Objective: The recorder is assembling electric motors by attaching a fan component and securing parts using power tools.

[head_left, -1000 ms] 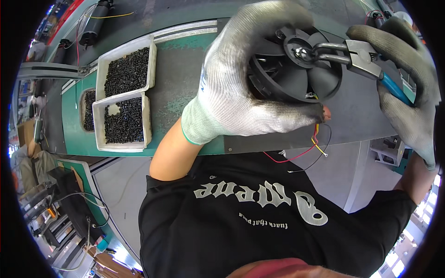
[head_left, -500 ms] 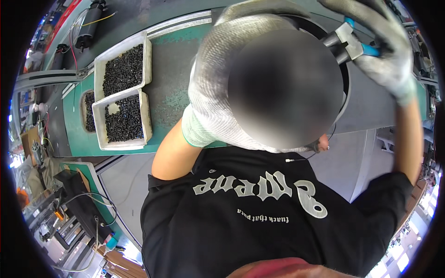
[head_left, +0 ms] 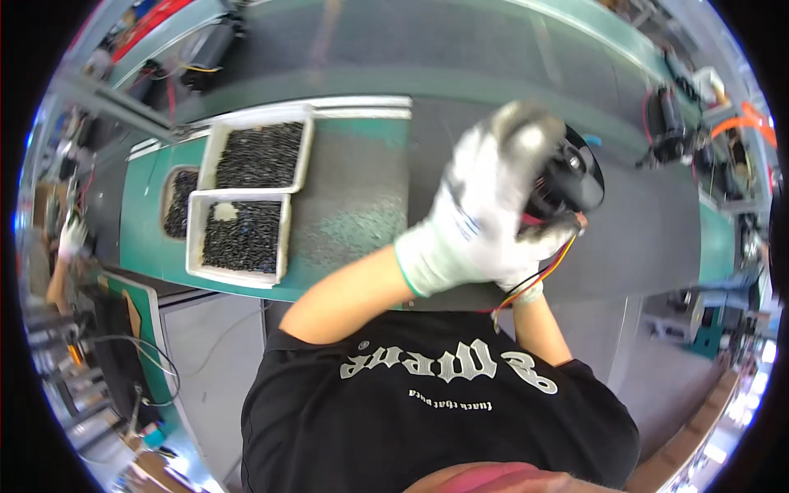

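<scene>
A round black motor (head_left: 582, 182) with red, yellow and black wires (head_left: 560, 259) is held above the bench, right of the middle. My left hand (head_left: 472, 201), in a whitish glove with a green-edged cuff, is closed around its near left side; the fingers are smeared by motion. A bare fingertip (head_left: 581, 221) pokes out of the glove beside the wires. My right hand (head_left: 526, 287) sits low behind the left one; only its gloved cuff and wrist area show, and its fingers are hidden. Past the motor's far edge, a small blue piece (head_left: 592, 140) is partly covered.
Two white tubs (head_left: 194, 246) of small black parts stand on the green bench (head_left: 329, 283) at left, next to a sunken tray of similar parts. Another wired black motor (head_left: 671, 123) lies at the right, near an orange hose (head_left: 740, 123). Another person's gloved hand (head_left: 72, 237) shows far left.
The large blurred cylinder no longer fills the middle; the motor is farther out and right. My right hand, which held a blue-handled tool at upper right, has come down behind my left hand.
</scene>
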Demonstrator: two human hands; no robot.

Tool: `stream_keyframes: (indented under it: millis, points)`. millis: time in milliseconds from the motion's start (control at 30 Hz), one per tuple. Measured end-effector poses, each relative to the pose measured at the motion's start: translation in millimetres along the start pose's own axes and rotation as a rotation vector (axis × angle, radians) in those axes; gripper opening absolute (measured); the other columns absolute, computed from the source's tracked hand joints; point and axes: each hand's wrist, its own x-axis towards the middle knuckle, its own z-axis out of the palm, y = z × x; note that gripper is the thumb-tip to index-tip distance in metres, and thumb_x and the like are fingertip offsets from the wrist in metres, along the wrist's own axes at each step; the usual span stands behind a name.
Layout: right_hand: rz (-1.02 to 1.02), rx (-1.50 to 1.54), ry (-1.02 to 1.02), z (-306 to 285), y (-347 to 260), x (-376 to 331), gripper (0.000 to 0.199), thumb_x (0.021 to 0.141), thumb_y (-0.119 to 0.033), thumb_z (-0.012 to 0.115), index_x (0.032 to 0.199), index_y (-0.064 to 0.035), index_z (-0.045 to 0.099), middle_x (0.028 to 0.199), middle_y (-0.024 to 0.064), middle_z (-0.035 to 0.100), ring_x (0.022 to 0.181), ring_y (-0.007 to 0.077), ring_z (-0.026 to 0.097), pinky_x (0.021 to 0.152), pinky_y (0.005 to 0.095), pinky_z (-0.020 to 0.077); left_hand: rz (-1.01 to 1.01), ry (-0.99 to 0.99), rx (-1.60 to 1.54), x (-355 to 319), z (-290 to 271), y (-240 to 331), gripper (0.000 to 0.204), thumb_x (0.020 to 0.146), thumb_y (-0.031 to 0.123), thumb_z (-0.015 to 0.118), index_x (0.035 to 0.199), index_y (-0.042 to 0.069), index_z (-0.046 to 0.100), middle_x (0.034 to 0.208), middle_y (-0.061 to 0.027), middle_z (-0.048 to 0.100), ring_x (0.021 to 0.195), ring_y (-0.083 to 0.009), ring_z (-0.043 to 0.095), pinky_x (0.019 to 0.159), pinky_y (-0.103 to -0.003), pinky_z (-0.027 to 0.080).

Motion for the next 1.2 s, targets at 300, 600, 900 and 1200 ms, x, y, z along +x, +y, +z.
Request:
stream_keyframes:
  millis: [300,600,900,1200]
  points:
    - [0.172,-0.873,0.093,-55,-10,228,0.070,0.077,-0.049,0.071,0.115,0.0083,0.060,0.094,0.0127,0.066,0.083,0.0214,0.063,0.077,0.0341,0.0485,-0.164,-0.147,0.196,-104,-150,90,0.013,0.078,0.011,0.067,0.083,-0.002,0.067,0.084,-0.0145,0.067,0.070,-0.0266,0.063,0.064,-0.037,0.051]
    - [-0.199,-1.794,0.268,-136,49,407,0.044,0.091,-0.034,0.048,0.122,-0.0055,0.061,0.119,0.0231,0.062,0.110,0.0376,0.060,0.095,0.0420,0.0461,-0.683,0.814,0.945,-160,-293,102,0.021,0.095,0.016,0.053,0.094,-0.005,0.059,0.086,-0.0168,0.064,0.084,-0.0246,0.065,0.075,-0.031,0.050]
    - [0.011,-0.805,-0.908,309,166,320,0.041,0.092,-0.023,0.044,0.125,-0.0023,0.057,0.110,0.0141,0.066,0.096,0.0222,0.064,0.087,0.0341,0.0490,-1.204,0.475,1.776,-225,-495,-71,0.056,0.091,0.042,0.048,0.136,0.008,0.048,0.138,-0.0233,0.045,0.130,-0.0389,0.040,0.108,-0.047,0.033]
    - [0.331,-1.013,-0.805,470,222,320,0.060,0.090,-0.049,0.050,0.125,-0.0013,0.057,0.119,0.0236,0.061,0.111,0.0340,0.059,0.092,0.0376,0.0473,-1.196,0.412,1.889,-222,-485,-53,0.053,0.091,0.040,0.050,0.132,0.006,0.049,0.135,-0.0246,0.046,0.129,-0.0393,0.040,0.106,-0.048,0.036]
